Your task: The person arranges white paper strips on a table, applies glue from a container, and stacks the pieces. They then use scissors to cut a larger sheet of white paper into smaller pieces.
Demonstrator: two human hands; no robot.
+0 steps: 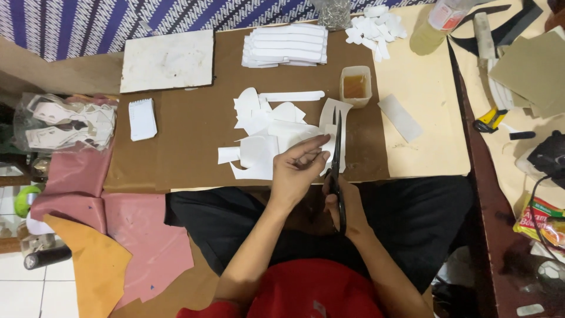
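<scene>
My left hand [299, 168] pinches a white cut-out piece [327, 146] at the near edge of the brown board [188, 132]. My right hand [343, 203] grips black scissors [336, 153], blades pointing away from me, right beside that piece. Just beyond my hands lies a loose heap of white cut pieces [265, 132]. My lap in dark trousers is below the hands.
A stack of white strips [286, 46] and small white bits [374, 29] lie at the far edge. A cup of amber liquid [355, 86], a bottle [435, 23], a white slab [168, 60] and a small white pad [142, 119] stand around. Pink and tan sheets [118, 235] lie left.
</scene>
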